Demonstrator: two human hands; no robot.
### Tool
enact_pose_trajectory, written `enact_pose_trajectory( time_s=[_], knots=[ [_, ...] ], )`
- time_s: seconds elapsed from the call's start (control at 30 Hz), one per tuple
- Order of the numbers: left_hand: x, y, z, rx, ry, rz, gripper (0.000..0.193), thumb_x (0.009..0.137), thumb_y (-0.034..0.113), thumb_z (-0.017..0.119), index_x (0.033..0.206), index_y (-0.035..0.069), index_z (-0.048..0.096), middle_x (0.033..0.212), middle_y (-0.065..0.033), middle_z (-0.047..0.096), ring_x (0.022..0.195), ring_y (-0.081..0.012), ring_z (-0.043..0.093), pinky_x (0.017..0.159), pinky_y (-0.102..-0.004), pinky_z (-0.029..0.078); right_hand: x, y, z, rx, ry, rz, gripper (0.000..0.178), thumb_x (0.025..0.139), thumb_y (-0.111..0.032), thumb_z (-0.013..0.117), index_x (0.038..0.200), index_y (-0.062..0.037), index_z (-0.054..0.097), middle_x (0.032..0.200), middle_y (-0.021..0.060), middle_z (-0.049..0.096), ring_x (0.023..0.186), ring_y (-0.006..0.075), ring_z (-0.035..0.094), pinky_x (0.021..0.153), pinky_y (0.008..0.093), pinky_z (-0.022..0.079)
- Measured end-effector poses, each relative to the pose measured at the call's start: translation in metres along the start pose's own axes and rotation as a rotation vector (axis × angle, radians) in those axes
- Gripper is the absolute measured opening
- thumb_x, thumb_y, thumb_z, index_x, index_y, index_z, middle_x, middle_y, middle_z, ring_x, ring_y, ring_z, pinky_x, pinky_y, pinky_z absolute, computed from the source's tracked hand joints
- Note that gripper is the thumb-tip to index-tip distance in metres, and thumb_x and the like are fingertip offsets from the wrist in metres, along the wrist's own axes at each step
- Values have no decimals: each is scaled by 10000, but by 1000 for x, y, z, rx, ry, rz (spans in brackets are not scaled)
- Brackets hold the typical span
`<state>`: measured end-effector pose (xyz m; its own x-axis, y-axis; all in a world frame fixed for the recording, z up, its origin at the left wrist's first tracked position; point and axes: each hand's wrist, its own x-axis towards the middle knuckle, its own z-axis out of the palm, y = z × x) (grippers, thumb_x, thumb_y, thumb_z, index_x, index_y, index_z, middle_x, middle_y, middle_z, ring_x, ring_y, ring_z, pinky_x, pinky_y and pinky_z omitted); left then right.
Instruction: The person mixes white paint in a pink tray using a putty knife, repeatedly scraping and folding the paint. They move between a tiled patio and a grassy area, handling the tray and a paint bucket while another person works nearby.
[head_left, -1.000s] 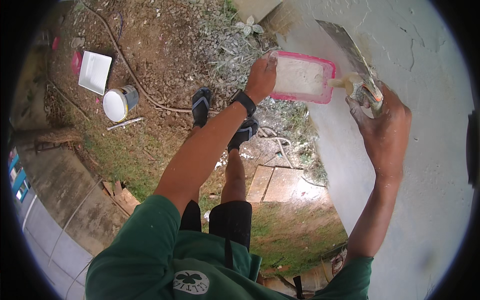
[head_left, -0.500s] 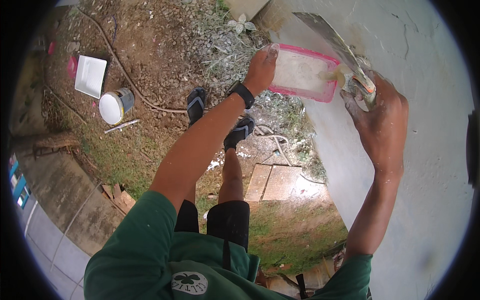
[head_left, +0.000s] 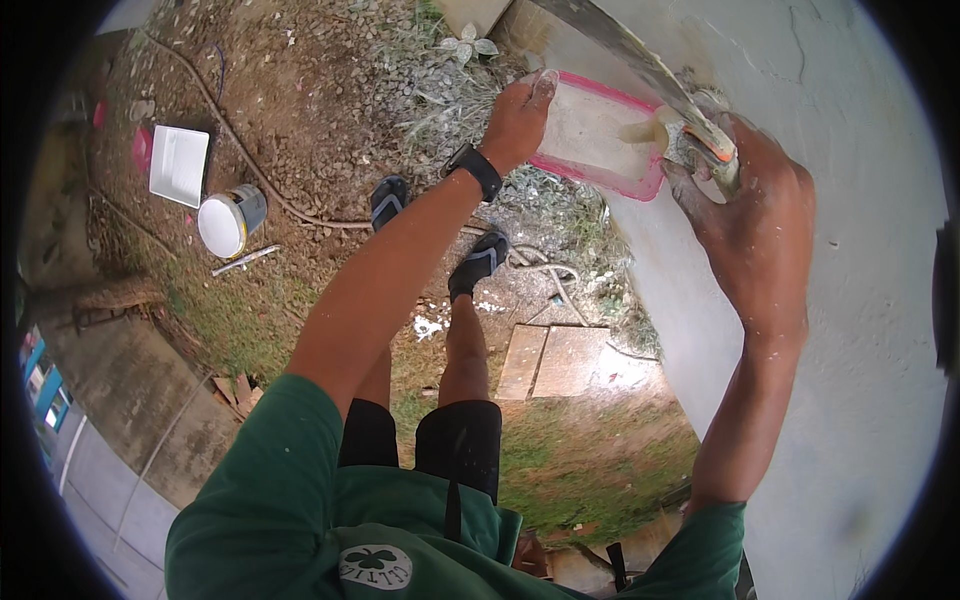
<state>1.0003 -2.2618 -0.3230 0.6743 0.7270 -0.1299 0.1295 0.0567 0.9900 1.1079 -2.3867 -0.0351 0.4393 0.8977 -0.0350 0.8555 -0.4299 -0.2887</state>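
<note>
My left hand (head_left: 520, 118) grips the left edge of a pink, clear-sided rectangular tray (head_left: 598, 180), its thumb over the rim. Pale, wet plaster (head_left: 590, 125) covers the tray's inside, with a thicker lump near the right end. Closed round the handle of a long-bladed plastering trowel (head_left: 640, 62), my right hand (head_left: 750, 200) is just right of the tray. Plaster smears cling to the blade and handle, and an orange part shows by the grip. The blade stretches up and left past the tray's far right corner, close to the grey wall (head_left: 850, 280); I cannot tell whether it touches.
On the dirt at left lie a white tray (head_left: 180, 165), a paint bucket (head_left: 222, 225) with a pale lid and a thin stick (head_left: 245, 260). A hose (head_left: 285, 205) runs across near my sandalled feet. Flat boards (head_left: 560, 362) lie by the wall's base.
The trowel blade has swung slightly up and left, its far end now reaching the picture's top edge. Both hands and the tray shift a little up and left.
</note>
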Motion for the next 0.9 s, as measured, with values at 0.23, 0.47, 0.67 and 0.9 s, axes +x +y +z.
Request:
enact_pose_trajectory(
  time_s=[0.23,0.47,0.67,0.9],
  knots=[
    [-3,-11,-23,67,192,-81,376,1135,277,460,1037,-55,608,795,-163,559,729,-289,449,735,-441,420,0,5,2,30,64,-76,357,793,-90,810,1136,-44,727,983,159,735,884,368,680,787,438,539],
    [-33,11,-56,-205,181,-228,417,1148,329,438,1129,-34,643,979,-58,682,856,-109,606,780,-308,527,-3,10,4,58,77,-101,384,777,-80,812,1145,-24,718,1019,179,737,888,379,680,799,443,542],
    [-39,-7,-60,8,64,-62,419,1137,337,468,1215,-39,635,1108,-88,661,1004,-124,597,918,-330,501,-4,13,8,18,134,-146,406,760,-75,815,1144,0,708,990,191,729,862,382,678,785,441,538],
    [-16,-12,-10,24,-231,-138,322,1079,263,553,1110,-46,641,908,-64,585,870,-154,493,848,-356,446,-5,15,10,21,149,-146,395,761,-90,820,1129,-5,704,848,168,679,812,373,658,733,449,517]
  ],
)
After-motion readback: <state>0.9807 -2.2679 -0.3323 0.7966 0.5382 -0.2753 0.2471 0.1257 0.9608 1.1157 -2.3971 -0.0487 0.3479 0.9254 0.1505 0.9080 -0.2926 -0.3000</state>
